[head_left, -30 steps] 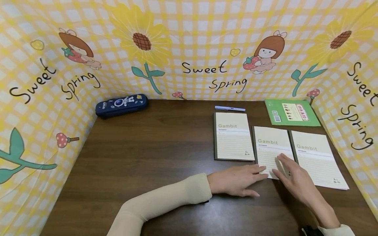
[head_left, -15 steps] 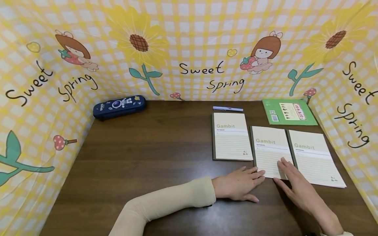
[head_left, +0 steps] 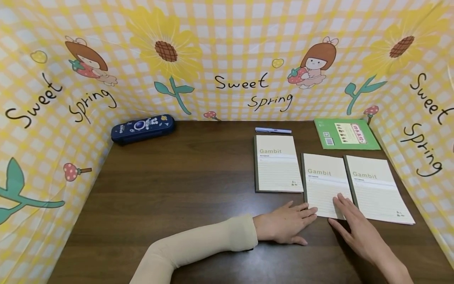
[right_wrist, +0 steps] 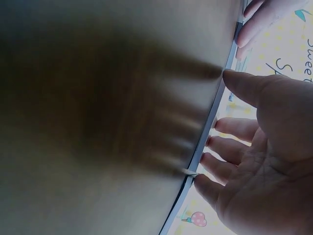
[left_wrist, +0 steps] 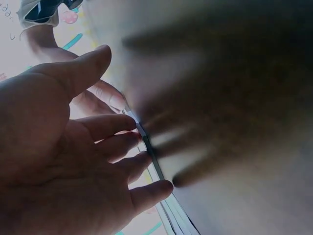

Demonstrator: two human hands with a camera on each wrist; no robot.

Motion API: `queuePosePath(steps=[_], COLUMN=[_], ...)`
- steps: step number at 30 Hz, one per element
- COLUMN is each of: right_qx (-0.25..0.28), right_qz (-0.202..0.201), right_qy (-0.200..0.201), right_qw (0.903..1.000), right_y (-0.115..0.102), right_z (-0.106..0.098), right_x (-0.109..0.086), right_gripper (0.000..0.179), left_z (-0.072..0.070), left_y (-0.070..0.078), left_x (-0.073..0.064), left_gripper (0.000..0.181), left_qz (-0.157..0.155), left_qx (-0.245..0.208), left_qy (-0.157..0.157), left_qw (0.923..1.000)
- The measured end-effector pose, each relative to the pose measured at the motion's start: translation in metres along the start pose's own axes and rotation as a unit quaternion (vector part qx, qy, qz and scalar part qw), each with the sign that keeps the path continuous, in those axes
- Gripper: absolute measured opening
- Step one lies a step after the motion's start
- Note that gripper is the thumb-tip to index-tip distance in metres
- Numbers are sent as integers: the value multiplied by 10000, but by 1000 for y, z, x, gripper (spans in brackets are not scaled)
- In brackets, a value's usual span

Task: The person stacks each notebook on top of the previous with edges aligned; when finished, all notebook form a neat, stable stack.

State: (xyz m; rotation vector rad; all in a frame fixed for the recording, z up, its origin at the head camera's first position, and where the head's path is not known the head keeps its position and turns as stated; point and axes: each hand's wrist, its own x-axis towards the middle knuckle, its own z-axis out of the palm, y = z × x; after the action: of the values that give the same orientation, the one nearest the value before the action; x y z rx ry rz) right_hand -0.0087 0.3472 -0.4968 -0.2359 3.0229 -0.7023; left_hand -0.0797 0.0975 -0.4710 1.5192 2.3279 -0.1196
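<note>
Three cream Gambit notebooks with dark spines lie at the right of the table: a left notebook [head_left: 278, 173], a middle notebook [head_left: 326, 189] and a right notebook [head_left: 379, 185]. My left hand [head_left: 289, 223] lies palm down, its outstretched fingertips at the middle notebook's lower left corner. Over that notebook's lower right part, the fingers of my right hand [head_left: 361, 232] rest extended, with the thumb by its front edge. In the left wrist view, my left hand [left_wrist: 93, 156] reaches its fingertips to a notebook edge. The right wrist view shows my right hand [right_wrist: 259, 132] along the front edges.
Behind the left notebook lies a lavender pen [head_left: 273, 130]. A green book [head_left: 330, 138] is at the back right corner, and a navy pencil case [head_left: 143, 129] at the back left. Checkered yellow cloth [head_left: 227, 51] walls the dark wooden table [head_left: 177, 169] on three sides.
The middle notebook has slid slightly toward me, so its top edge sits a little lower than before. Both hands have shifted slightly toward me. The other notebooks stay in place.
</note>
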Motion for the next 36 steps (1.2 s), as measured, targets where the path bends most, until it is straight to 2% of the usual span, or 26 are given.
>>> queuePosePath(steps=[10, 16, 21, 24, 27, 31, 33, 36], right_qx=[-79, -135, -197, -72, 49, 117, 98, 129], right_qz=[-44, -12, 0, 25, 86, 160, 226, 454], right_qy=[72, -33, -70, -37, 93, 492, 755, 1154], right_qw=[9999, 9999, 9998, 10000, 9999, 9986, 9968, 9922], right_y=[-7, -11, -13, -14, -14, -14, -14, -15], right_z=[6, 5, 5, 4, 2, 0, -2, -6], right_x=[-13, -20, -23, -24, -25, -26, -27, -27], right_gripper=[73, 75, 75, 73, 68, 61, 58, 54], left_z=[4, 4, 4, 3, 2, 3, 2, 0], left_y=[5, 7, 8, 8, 6, 3, 2, 0], left_x=[-13, -19, -21, -21, -19, -16, -15, -15], left_gripper=[82, 82, 81, 78, 75, 70, 67, 64], left_qz=[112, 173, 197, 256, 388, 487, 398, 49], left_qx=[-19, -36, -150, -364, -684, -1064, -1239, -1632], left_qy=[-36, -85, -114, -33, 171, 649, 986, 1472], left_qw=[9999, 9998, 9996, 9990, 9968, 9910, 9866, 9755])
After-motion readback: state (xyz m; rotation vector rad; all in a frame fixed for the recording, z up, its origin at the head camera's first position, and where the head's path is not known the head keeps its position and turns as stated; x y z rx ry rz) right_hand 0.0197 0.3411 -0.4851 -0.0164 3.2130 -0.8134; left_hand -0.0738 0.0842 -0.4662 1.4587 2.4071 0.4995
